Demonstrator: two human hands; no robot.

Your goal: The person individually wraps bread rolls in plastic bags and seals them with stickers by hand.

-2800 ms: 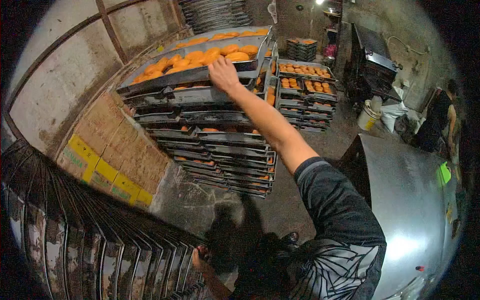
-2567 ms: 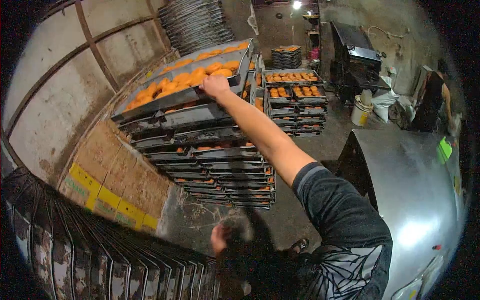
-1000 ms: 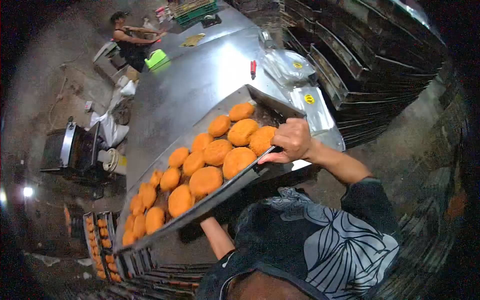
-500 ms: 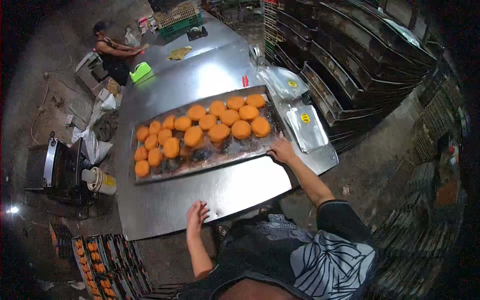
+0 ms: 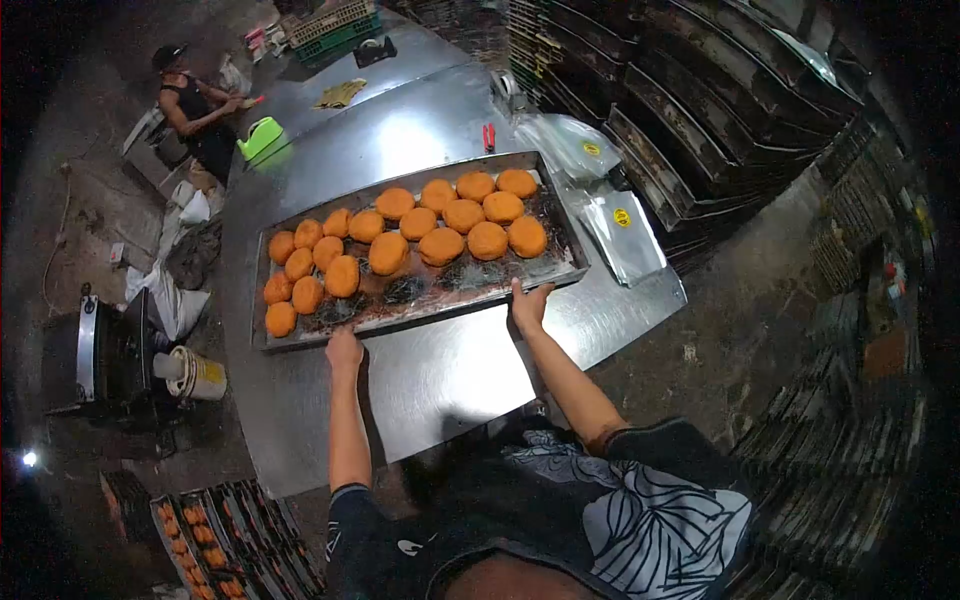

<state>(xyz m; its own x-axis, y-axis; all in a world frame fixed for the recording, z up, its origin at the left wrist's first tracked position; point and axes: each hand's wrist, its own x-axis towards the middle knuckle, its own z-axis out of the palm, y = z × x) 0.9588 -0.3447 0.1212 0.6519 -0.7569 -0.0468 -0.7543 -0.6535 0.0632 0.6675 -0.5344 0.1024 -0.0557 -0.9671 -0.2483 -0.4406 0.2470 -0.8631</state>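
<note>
A rectangular metal baking tray (image 5: 450, 287) lies on the steel table with several round orange-brown buns (image 5: 388, 254) in it. Most buns sit toward its far and left sides; the dark, greasy bottom shows along the near side. My left hand (image 5: 344, 348) is closed on the tray's near rim, left of its middle, with the fingertips hidden. Farther right along the same rim, my right hand (image 5: 530, 305) grips with the thumb up on the edge and the other fingers below. Clear plastic bags (image 5: 622, 240) with yellow labels lie beyond the tray's right end.
The steel table (image 5: 440, 375) extends away, carrying a red clip-like object (image 5: 488, 138), a green tape dispenser (image 5: 262, 138) and crates (image 5: 335, 30). Stacked dark trays (image 5: 700, 110) stand at right. Bun trays (image 5: 200, 540) sit low left. Another person (image 5: 190, 110) works at the far left.
My left hand has reached forward from the table's front edge and taken hold of the tray's near rim. My right hand has slid left along that rim. The view has shifted slightly.
</note>
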